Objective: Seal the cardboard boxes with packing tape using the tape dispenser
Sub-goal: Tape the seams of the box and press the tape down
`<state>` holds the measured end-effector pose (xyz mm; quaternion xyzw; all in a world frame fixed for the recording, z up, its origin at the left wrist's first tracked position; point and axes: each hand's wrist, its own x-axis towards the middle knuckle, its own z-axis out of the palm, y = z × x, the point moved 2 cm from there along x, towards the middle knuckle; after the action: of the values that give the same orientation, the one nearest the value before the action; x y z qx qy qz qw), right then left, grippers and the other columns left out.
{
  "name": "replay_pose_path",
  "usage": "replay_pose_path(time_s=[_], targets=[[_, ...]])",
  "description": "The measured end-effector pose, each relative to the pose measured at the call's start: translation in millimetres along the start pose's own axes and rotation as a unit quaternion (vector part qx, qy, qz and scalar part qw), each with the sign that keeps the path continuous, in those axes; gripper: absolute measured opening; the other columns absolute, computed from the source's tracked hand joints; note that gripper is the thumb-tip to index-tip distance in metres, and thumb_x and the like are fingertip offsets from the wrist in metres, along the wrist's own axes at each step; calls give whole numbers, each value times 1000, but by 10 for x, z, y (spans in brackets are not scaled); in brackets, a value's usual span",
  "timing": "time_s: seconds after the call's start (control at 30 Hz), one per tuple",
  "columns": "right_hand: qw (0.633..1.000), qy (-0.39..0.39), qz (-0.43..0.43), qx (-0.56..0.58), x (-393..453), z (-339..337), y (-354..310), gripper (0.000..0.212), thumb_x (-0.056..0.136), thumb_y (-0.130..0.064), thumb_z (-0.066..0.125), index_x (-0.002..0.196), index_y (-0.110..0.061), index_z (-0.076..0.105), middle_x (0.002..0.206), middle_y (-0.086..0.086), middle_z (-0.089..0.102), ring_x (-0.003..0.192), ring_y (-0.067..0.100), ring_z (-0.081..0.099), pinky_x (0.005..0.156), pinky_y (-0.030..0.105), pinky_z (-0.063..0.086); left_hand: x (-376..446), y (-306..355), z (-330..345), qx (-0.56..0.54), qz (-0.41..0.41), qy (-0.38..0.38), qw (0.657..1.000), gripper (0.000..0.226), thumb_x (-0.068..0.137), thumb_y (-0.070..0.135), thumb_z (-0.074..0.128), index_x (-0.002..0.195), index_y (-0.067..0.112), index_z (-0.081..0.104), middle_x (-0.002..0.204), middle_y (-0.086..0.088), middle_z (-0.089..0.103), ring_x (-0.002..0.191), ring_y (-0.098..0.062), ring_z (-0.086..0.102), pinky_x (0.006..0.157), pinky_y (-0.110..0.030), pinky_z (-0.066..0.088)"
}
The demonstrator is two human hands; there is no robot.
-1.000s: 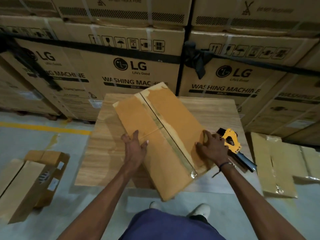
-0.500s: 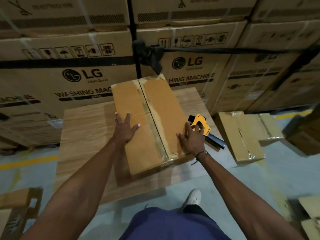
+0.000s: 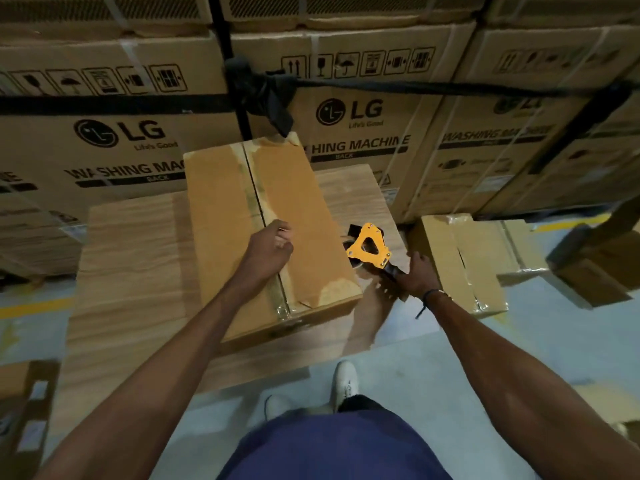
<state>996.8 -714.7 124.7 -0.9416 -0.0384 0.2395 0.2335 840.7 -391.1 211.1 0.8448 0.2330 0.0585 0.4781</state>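
A brown cardboard box lies on the wooden table, its centre seam running away from me with old tape along it. My left hand hovers over the seam near the box's middle, fingers loosely curled and holding nothing. Beside the box's right side sits the yellow tape dispenser. My right hand grips its dark handle at the table's right edge.
Big LG washing machine cartons strapped with black bands stand behind the table. Flattened and taped boxes lie on the floor to the right, another box at the lower left. My shoes are at the table's near edge.
My right hand left the box's right edge and took hold of the dispenser handle. My left hand lifted off the box top and moved right, over the seam.
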Motion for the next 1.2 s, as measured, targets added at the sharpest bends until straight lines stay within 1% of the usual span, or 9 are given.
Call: replay_pose_path(time_s=[0.13,0.2,0.47,0.6,0.67,0.83,0.97,1.1,1.2], targets=[[997,-55,-16,-50,348,156,216,75,81,-54,75,133,-5,55,121,23,63,114,43,62,95,47,53,-116,46,358,-73,-62,-14,995,21,95,11,62,114,19,69,104,-2,70,93,-17,66,77,-27,52],[992,-82,-34,-91,510,322,264,59,85,-49,73,124,-9,54,115,20,64,109,42,64,91,50,54,-168,-3,467,-64,-82,-8,995,20,96,12,63,113,19,70,103,-1,70,93,-16,66,79,-26,53],[983,-72,-46,-162,577,530,143,41,103,-43,50,121,-7,47,127,24,58,121,46,53,100,52,41,-450,-14,631,1,-82,24,996,21,98,2,53,111,7,70,98,-6,71,85,-3,64,73,-12,45],[989,-80,-76,-97,647,339,98,41,101,-50,44,105,-10,50,116,26,66,109,47,61,91,50,47,-498,-11,630,-4,-71,39,997,21,97,-1,54,110,6,69,99,-5,70,84,8,61,73,-6,44],[992,-101,-70,-41,673,115,16,52,98,-55,42,104,-8,64,111,24,69,103,43,63,83,45,48,-503,-6,631,-18,-76,34,996,22,97,-1,54,109,7,70,100,-6,71,83,8,61,72,-6,43],[961,-198,-57,186,343,-483,-537,46,94,-57,48,87,-14,63,71,1,55,58,15,44,57,33,32,-472,7,487,-101,-133,19,986,15,101,18,60,110,14,73,105,-3,75,96,-14,70,79,-17,51],[915,-293,-85,263,-19,-711,-1010,45,102,-51,31,85,-16,53,67,-1,41,56,14,34,54,30,29,-486,82,278,-275,-215,46,936,22,107,16,52,113,5,70,115,-18,73,90,-21,73,75,-29,61],[871,-371,-124,297,-542,-711,-1466,42,86,-50,38,82,-10,52,64,1,36,55,16,30,51,29,29,-662,105,57,-421,-277,-1,864,36,111,20,41,130,-5,59,121,-22,70,99,-25,73,84,-35,62],[842,-414,-184,293,-953,-595,-1743,42,86,-46,37,87,-7,52,67,4,37,56,17,34,54,30,32,-844,70,-82,-547,-316,-77,772,53,111,37,36,135,-8,51,126,-29,67,113,-38,69,90,-46,58]])
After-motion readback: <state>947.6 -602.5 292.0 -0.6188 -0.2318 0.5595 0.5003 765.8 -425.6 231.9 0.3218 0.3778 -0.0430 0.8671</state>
